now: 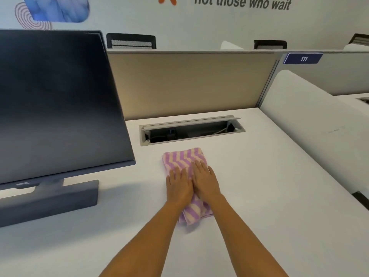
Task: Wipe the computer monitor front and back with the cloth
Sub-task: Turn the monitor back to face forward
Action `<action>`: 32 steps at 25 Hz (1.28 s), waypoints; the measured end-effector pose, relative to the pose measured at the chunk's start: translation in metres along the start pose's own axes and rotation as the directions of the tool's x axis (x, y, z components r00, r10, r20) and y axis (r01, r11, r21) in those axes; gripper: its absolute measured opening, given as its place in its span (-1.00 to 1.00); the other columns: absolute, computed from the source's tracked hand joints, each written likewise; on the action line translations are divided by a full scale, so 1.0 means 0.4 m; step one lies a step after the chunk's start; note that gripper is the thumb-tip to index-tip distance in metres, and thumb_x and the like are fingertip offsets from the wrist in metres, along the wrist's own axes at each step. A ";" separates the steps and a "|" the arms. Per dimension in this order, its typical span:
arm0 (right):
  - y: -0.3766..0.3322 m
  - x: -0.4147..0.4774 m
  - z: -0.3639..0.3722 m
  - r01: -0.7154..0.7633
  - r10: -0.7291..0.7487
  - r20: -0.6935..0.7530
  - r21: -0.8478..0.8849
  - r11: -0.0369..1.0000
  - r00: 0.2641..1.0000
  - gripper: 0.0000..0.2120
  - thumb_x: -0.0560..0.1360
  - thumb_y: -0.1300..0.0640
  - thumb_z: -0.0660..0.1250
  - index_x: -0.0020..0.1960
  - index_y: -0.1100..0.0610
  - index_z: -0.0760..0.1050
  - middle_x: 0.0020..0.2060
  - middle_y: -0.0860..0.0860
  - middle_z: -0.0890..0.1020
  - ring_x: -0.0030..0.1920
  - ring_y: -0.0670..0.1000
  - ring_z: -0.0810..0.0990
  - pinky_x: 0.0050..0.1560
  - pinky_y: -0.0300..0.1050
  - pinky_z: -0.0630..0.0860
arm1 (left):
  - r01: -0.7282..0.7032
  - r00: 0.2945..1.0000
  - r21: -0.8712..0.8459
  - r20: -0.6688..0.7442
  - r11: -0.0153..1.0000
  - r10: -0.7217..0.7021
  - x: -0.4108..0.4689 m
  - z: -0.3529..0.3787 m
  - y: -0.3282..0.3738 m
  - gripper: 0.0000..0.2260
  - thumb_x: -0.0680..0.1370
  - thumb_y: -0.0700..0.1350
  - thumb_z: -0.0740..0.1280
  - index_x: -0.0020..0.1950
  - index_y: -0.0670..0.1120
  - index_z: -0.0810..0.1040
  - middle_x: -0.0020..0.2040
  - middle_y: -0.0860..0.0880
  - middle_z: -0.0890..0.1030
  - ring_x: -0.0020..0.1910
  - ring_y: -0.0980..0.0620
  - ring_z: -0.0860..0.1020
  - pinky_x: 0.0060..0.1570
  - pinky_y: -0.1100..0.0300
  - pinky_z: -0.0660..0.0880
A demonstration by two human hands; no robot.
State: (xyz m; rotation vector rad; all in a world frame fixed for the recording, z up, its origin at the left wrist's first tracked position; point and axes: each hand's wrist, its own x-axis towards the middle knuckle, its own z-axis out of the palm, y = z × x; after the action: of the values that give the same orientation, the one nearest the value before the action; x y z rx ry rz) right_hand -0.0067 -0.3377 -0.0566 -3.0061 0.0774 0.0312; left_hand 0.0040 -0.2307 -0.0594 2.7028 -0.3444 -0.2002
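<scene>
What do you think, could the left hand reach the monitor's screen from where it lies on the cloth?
Probably yes. The left hand lies flat on the cloth, and the monitor stands to its left, with only open desk between them.

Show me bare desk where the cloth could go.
Bare desk right of the striped cloth, up to the white side panel; also between the monitor base and the cloth. Crowded middle: left hand and right hand rest on it, open cable hatch just behind.
</scene>
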 end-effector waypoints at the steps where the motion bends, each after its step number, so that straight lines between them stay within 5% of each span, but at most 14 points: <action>1: 0.003 -0.003 0.019 0.000 0.000 0.005 -0.018 1.000 1.000 -0.45 0.64 -0.13 -0.12 0.56 0.09 -0.02 0.54 0.05 0.07 0.54 0.10 0.05 0.50 0.03 0.00 | 0.004 1.000 0.015 0.007 1.000 -0.004 0.003 0.019 -0.007 -0.47 0.62 0.13 -0.22 0.54 -0.08 -0.04 0.56 -0.11 -0.07 0.53 -0.13 -0.08 0.47 0.02 -0.15; 4: 0.011 0.007 0.057 -0.056 0.057 -0.049 0.028 0.998 0.997 -0.27 0.58 -0.18 -0.43 0.50 0.12 0.22 0.46 0.08 0.31 0.45 0.15 0.29 0.42 0.11 0.16 | -0.030 0.997 0.033 -0.076 0.999 0.033 0.021 0.051 -0.026 -0.11 0.31 0.32 -0.63 0.55 -0.01 -0.15 0.56 -0.03 -0.15 0.53 -0.06 -0.18 0.39 0.06 -0.33; 7: 0.024 0.053 0.074 -0.039 0.045 -0.073 0.074 0.996 0.996 -0.26 0.50 -0.22 -0.47 0.56 0.04 -0.01 0.54 0.01 0.08 0.54 0.09 0.02 0.44 0.02 -0.19 | -0.048 0.990 0.049 -0.130 0.998 0.054 0.066 0.064 -0.032 -0.07 0.29 0.32 -0.66 0.55 -0.01 -0.09 0.56 -0.02 -0.09 0.53 -0.07 -0.14 0.38 0.08 -0.36; 13: 0.040 0.125 0.086 -0.044 0.053 -0.111 0.081 0.996 0.992 -0.14 0.39 -0.29 -0.61 0.56 0.00 -0.09 0.55 -0.03 0.00 0.55 0.06 -0.06 0.43 -0.02 -0.29 | -0.054 0.992 0.118 -0.111 0.992 0.067 0.148 0.062 -0.037 -0.10 0.28 0.30 -0.66 0.54 0.00 -0.18 0.55 -0.01 -0.18 0.52 -0.06 -0.21 0.38 0.09 -0.38; 15: 0.041 0.133 0.084 -0.048 0.057 -0.097 0.096 0.994 0.994 -0.12 0.37 -0.30 -0.64 0.56 0.00 -0.10 0.55 -0.03 -0.01 0.55 0.05 -0.08 0.43 -0.02 -0.30 | -0.044 0.994 0.134 -0.097 0.990 0.057 0.156 0.059 -0.034 -0.16 0.33 0.29 -0.63 0.54 0.00 -0.20 0.55 -0.01 -0.20 0.52 -0.06 -0.22 0.37 0.09 -0.39; 20: 0.045 0.143 0.082 -0.061 0.066 -0.054 0.079 0.995 0.996 0.00 0.24 -0.31 -0.76 0.56 0.00 -0.16 0.55 -0.01 -0.06 0.55 0.07 -0.13 0.39 -0.02 -0.35 | -0.019 0.999 0.208 -0.027 0.978 0.025 0.161 0.041 -0.030 -0.45 0.62 0.16 -0.19 0.53 -0.02 -0.25 0.54 -0.05 -0.24 0.51 -0.09 -0.26 0.39 0.02 -0.37; 25: 0.039 0.122 0.046 -0.034 0.034 0.024 0.010 0.999 0.999 0.18 0.06 -0.33 -0.85 0.56 0.02 -0.18 0.56 0.01 -0.08 0.55 0.10 -0.13 0.46 0.03 -0.25 | -0.072 0.997 0.276 0.056 0.958 0.059 0.135 0.012 -0.021 -0.46 0.63 0.15 -0.15 0.54 -0.04 -0.20 0.55 -0.05 -0.19 0.52 -0.10 -0.23 0.43 -0.03 -0.30; 27: 0.034 0.104 0.017 -0.045 0.045 0.050 0.010 0.999 0.998 0.12 0.13 -0.36 -0.79 0.56 0.02 -0.17 0.56 0.01 -0.08 0.55 0.10 -0.13 0.48 0.05 -0.21 | -0.091 0.995 0.311 0.064 0.946 0.075 0.115 -0.020 -0.014 -0.46 0.62 0.16 -0.15 0.54 -0.03 -0.18 0.56 -0.04 -0.17 0.52 -0.09 -0.21 0.43 -0.04 -0.30; 30: 0.016 0.086 -0.043 -0.067 0.070 0.055 -0.054 0.996 0.996 -0.31 0.54 -0.30 -0.35 0.56 0.03 -0.16 0.56 0.02 -0.10 0.54 0.10 -0.15 0.48 0.06 -0.26 | -0.076 0.997 0.345 0.036 0.935 0.068 0.073 -0.088 -0.010 -0.46 0.61 0.17 -0.16 0.54 -0.01 -0.16 0.55 -0.05 -0.18 0.52 -0.09 -0.21 0.43 -0.05 -0.32; 32: -0.008 0.083 -0.120 -0.063 0.060 -0.048 -0.064 0.996 0.997 -0.33 0.55 -0.27 -0.36 0.56 0.03 -0.15 0.55 0.03 -0.10 0.54 0.10 -0.15 0.47 0.03 -0.28 | -0.061 0.995 0.345 -0.054 0.936 0.085 0.056 -0.163 0.005 -0.47 0.62 0.16 -0.15 0.54 -0.01 -0.15 0.55 -0.05 -0.19 0.52 -0.09 -0.22 0.42 -0.04 -0.33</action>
State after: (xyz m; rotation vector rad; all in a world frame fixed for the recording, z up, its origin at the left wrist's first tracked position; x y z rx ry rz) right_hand 0.0273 -0.3426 -0.0092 -3.0692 0.1766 -0.0293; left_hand 0.0372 -0.2140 -0.0014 3.0247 -0.4994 -0.0262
